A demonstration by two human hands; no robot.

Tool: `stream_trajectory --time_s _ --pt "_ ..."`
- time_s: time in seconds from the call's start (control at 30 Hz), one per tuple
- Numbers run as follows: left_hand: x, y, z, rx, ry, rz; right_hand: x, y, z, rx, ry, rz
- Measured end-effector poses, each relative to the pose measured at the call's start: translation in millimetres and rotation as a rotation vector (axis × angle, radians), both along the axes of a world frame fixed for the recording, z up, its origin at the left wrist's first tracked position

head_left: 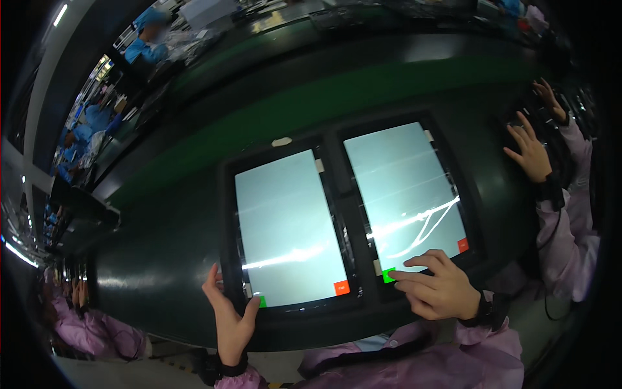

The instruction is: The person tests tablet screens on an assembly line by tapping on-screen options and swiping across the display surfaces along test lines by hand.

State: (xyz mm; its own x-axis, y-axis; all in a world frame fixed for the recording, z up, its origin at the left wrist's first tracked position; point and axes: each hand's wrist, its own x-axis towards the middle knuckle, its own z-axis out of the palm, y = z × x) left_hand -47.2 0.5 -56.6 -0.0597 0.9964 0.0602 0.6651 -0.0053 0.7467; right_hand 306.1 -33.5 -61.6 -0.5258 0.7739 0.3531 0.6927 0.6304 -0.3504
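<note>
Two tablets lie side by side in a dark tray [227, 214], their screens lit pale white. The left tablet [291, 227] shows a green square at its lower left corner and a red one at its lower right. My left hand [231, 321] is at that green corner, thumb tip on or just over it, fingers apart beside the tray's edge. On the right tablet [405, 188], an outstretched finger of my right hand [442, 290] reaches the green square [389, 275]. Contact cannot be made out. Neither hand holds anything.
The tray rests on a dark green workbench [155, 240]. A small pale piece [282, 142] lies beyond the left tablet. At the right, a co-worker's hands [532, 152] hover over dark items; another pink-sleeved person [91, 324] is at the left. People in blue work farther back.
</note>
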Motion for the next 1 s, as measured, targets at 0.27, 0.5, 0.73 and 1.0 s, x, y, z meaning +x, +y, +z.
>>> stream_trajectory --time_s 0.27,0.5,0.73,1.0 --pt "-2.9 52.1 41.8 0.247 0.035 -0.212 24.1 54.7 48.8 0.082 0.184 -0.229" --pt "5.1 110.4 13.4 0.545 0.443 -0.356 25.3 113.3 18.7 0.010 0.152 -0.295" --pt "-1.2 110.5 4.7 0.543 0.451 -0.352 29.0 106.3 16.6 0.060 0.081 -0.307" --pt "4.3 109.5 9.4 0.584 0.481 -0.342 29.9 107.0 19.0 0.099 0.097 -0.311"
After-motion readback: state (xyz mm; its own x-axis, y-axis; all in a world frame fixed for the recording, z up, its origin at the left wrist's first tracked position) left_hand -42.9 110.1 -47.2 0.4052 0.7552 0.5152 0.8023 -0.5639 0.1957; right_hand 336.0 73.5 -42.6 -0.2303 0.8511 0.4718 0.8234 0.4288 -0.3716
